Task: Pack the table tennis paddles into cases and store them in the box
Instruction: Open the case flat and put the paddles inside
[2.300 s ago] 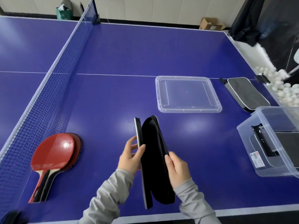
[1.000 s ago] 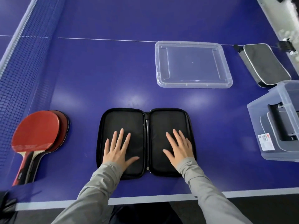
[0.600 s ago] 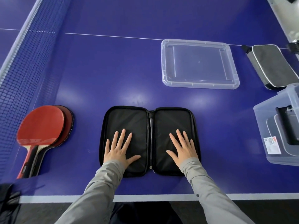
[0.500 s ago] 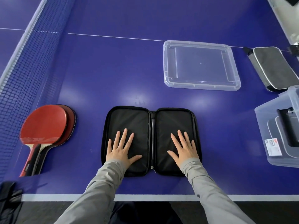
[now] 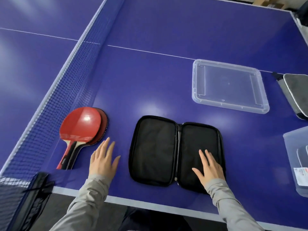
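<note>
The two stacked paddles [image 5: 83, 125] lie just left of my left hand [image 5: 103, 160], whose grip is open and empty. The open case [image 5: 176, 152] lies flat on the counter [image 5: 150, 80]; my right hand [image 5: 210, 165] is spread flat on its right half, holding nothing. Lifting by the handles, the top paddle could slide off.

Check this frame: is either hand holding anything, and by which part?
Nothing is gripped. The right hand lies flat, fingers spread, on the right half of the open black case. The left hand is open beside the stacked paddles, not touching them.
</note>
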The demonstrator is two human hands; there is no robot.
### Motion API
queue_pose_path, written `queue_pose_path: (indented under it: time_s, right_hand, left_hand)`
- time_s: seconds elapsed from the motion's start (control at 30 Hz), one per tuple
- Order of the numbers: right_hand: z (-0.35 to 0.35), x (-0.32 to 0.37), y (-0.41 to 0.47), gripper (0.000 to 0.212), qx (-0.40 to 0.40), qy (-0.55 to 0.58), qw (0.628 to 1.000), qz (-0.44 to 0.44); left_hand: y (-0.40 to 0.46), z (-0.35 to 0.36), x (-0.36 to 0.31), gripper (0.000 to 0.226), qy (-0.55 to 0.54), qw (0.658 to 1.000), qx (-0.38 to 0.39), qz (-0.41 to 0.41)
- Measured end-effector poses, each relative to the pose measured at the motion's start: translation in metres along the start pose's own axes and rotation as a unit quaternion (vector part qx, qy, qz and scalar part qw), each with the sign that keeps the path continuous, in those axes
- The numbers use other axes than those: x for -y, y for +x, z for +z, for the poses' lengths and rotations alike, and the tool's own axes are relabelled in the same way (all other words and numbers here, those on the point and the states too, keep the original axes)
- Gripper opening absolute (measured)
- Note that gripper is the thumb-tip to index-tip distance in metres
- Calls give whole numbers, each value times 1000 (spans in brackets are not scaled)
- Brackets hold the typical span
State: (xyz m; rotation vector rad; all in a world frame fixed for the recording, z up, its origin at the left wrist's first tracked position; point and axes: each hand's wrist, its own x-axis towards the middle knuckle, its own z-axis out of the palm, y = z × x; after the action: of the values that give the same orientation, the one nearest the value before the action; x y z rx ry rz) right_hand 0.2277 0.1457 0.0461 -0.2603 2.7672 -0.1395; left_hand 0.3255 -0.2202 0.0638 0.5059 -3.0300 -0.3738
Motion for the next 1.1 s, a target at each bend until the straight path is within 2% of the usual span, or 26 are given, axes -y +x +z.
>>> queue_pose_path:
  time_s: [0.07,0.17,0.33,0.5,0.73,0.87,1.1]
  right_hand:
    - [-1,4,-3,75,-13,12,1000,4]
    - [-2,10,-7,75,-15,11,1000,12]
    - [-4,15,-10,74,-23,10,999,36]
    - [-4,15,-13,74,-16,-15,998,58]
    - [-4,20,-19,74,-14,-33,996,81]
    - [-2,26,-19,73,-8,-34,996,83]
    - [-2,30,-19,73,-8,-38,994,101]
  left_hand:
    - [-8,-5,28,59,-9,996,-40,-85]
    - [-11,-16,67,76,-30,980,-54,-190]
    - [-3,-19,110,86,-70,954,-10,-293]
    - [8,-10,122,79,-91,947,54,-303]
    - [12,-3,134,50,-109,942,45,-315]
    - [17,-4,142,38,-121,938,68,-317]
    - [18,-4,142,30,-163,934,50,-314]
